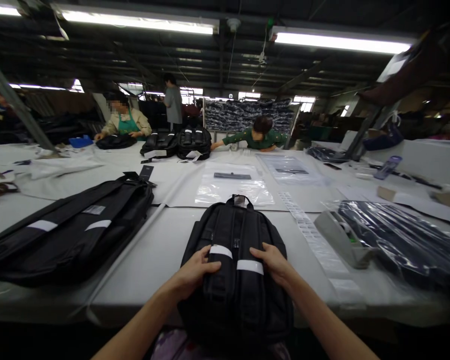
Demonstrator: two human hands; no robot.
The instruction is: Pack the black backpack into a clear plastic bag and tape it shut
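A black backpack lies in front of me at the table's near edge, its two shoulder straps facing up and its top handle pointing away. Each strap has a white band around it. My left hand is closed on the left strap's outer edge, thumb and index finger at the left white band. On the other side, my right hand grips the right strap's edge just by the right white band. Some of the fingers are hidden beneath the straps.
Another black backpack lies at left. Clear plastic bags lie beyond mine. At right are a label strip, a grey dispenser and plastic-wrapped dark goods. Co-workers are across the table beside more backpacks.
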